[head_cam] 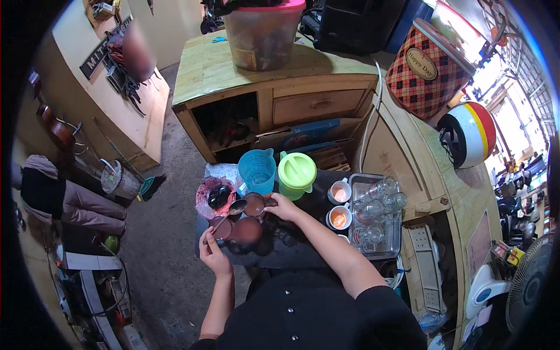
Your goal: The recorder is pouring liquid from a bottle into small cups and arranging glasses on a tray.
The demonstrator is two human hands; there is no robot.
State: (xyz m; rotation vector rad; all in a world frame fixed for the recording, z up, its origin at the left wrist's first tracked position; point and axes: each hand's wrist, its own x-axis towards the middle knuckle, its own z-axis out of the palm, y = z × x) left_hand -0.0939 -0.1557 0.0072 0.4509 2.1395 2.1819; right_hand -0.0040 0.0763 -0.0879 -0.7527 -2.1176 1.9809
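Observation:
My left hand (pixel 215 256) pinches the handle of a metal spoon (pixel 237 207), whose bowl lies at the near left rim of a brown cup (pixel 254 204). That cup's handle is gripped by my right hand (pixel 283 208). Two more brown-filled cups stand nearer to me, a left cup (pixel 222 229) and a right cup (pixel 247 231) blurred in the picture. Behind the spoon is a plastic-lined container (pixel 203 203) with red and dark contents. A blue measuring pitcher (pixel 257 168) and a lidded green pitcher (pixel 297 173) stand beyond the cups, on a dark table (pixel 288 256).
Right of my arm are white cups with orange contents, including a far cup (pixel 339 192) and a nearer cup (pixel 338 218). A metal tray (pixel 378 253) holds several glass mugs (pixel 369 210). A wooden cabinet (pixel 319 100) borders the table's far side. Another person's legs (pixel 94 208) show at left.

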